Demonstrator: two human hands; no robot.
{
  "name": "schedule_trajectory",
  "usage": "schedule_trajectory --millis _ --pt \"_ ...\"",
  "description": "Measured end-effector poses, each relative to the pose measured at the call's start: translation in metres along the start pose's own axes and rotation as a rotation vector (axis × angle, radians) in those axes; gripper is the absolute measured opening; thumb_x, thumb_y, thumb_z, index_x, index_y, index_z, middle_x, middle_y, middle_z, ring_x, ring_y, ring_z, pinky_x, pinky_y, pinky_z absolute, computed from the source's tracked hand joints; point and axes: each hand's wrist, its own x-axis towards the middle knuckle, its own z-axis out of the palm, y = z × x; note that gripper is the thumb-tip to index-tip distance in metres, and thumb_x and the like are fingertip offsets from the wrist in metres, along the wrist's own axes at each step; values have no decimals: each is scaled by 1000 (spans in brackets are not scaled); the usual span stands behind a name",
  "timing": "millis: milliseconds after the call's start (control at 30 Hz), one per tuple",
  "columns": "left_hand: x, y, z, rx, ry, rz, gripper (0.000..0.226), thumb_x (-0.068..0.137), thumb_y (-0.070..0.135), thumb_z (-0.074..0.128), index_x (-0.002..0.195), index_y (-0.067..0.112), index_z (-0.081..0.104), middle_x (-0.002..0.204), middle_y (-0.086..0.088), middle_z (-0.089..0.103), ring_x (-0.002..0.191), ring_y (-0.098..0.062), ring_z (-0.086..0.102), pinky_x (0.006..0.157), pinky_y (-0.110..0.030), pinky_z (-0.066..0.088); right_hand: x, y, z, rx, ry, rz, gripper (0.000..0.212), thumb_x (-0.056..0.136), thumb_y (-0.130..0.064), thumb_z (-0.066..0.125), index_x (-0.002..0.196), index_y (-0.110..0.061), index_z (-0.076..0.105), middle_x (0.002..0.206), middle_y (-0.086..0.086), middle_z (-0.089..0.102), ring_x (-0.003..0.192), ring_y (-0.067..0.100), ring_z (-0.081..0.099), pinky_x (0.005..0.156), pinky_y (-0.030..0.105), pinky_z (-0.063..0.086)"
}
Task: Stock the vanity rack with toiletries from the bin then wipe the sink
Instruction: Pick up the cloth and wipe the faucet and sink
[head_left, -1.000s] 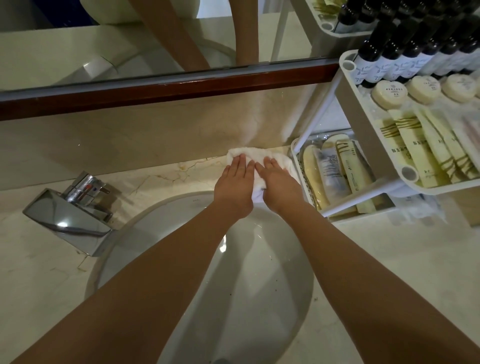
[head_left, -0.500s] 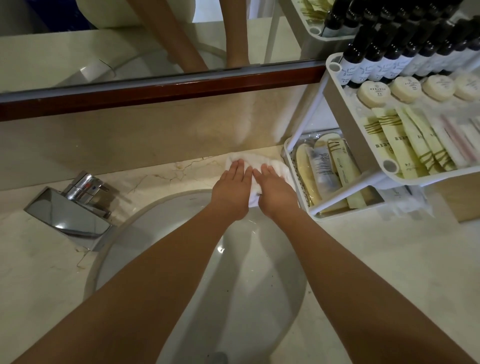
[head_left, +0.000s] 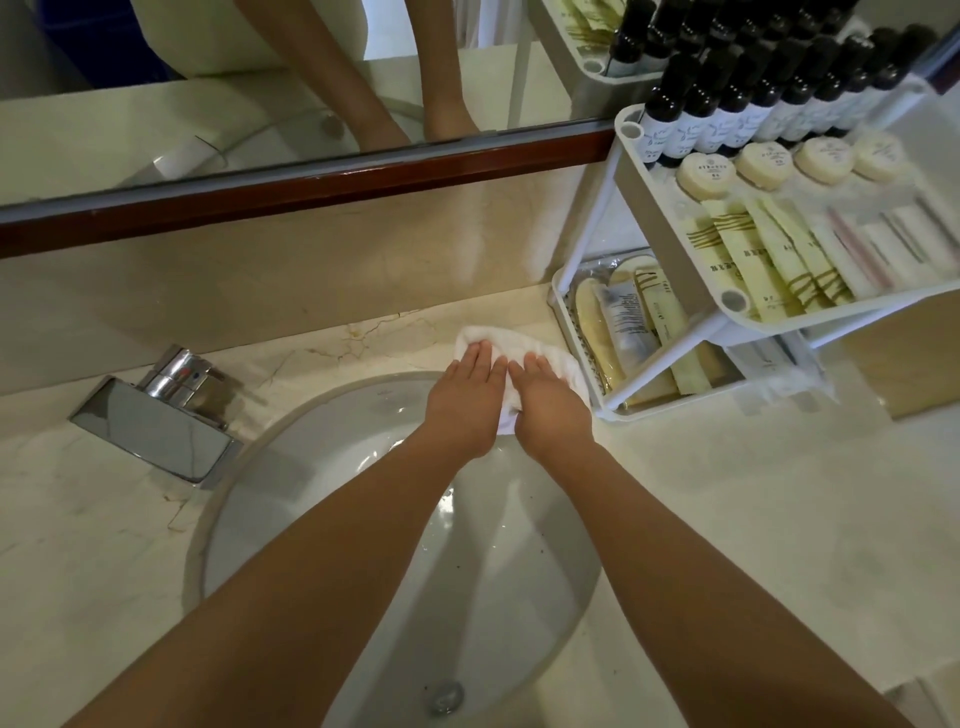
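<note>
So the vanity rack (head_left: 613, 410) on the right of the frame looks fully stocked: dark bottles (head_left: 727, 104) along the back of the top tier, round soaps (head_left: 706, 174) in front of them, then pale sachets (head_left: 743, 254), plus more tubes and packets down in the lower tray. My read is we're on the wiping half of the job.

The white cloth (head_left: 558, 364) sits just right of centre frame, on the tabletop (head_left: 753, 493) at the far rim of the sink (head_left: 363, 431), right up beside the rack's lower tray. I can't tell if it actually touches the tray. Left hand (head_left: 467, 400) and right hand (head_left: 550, 410) are side by side on top of it, fingers straight, palms pressing down. Neither is pinching or gripping anything.

Handling-wise it's a soft, limp, light rag, so it'll bunch or fold over if you shove it from one edge. Flat palms over the middle, like here, seem the way to go. The stone looks polished, so it should glide easily. Can't tell if it's damp. The basin has dark specks and some water near the drain, so that probably needs passes too.
</note>
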Motion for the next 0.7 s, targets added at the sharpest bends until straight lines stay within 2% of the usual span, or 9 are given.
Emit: schedule_trajectory --millis 67,200,333,467,700 --pt "-4 2 2 1 -7 9 84 95 38 54 154 11 -1 161 -12 -10 149 -24 -8 120 -34 8 -7 1 2 7 -27 20 69 96 -8 48 155 -14 13 163 7 8 150 19 4 120 38 12" --pt "-18 12 4 9 -33 50 83 96 39 53 154 12 0 161 -12 -10 149 -23 -7 119 -34 10 -26 4 7 24 -46 48 68 96 -9 46 155 -14 13 163 7 8 150 19 5 121 37 12" --pt "-34 24 5 7 -64 98 80 95 31 54 154 12 2 162 -11 -8 149 -22 -6 119 -33 10 -48 9 9 27 -66 74 67 95 -10 48 154 -14 16 162 6 10 150 18 7 120 35 15" --pt "-48 42 4 -10 -103 150 76 96 21 50 154 13 3 162 -8 -8 150 -20 -5 119 -31 14 -74 20 13 53 -47 118 62 96 -10 46 152 -14 22 161 4 15 149 16 10 117 33 24" --pt "-69 89 12 -22 -166 197 76 96 21 51 154 13 3 162 -6 -6 150 -17 -5 117 -31 20 -119 54 20 84 -73 171 60 99 -15 43 154 -19 20 163 1 10 150 14 8 117 31 23"
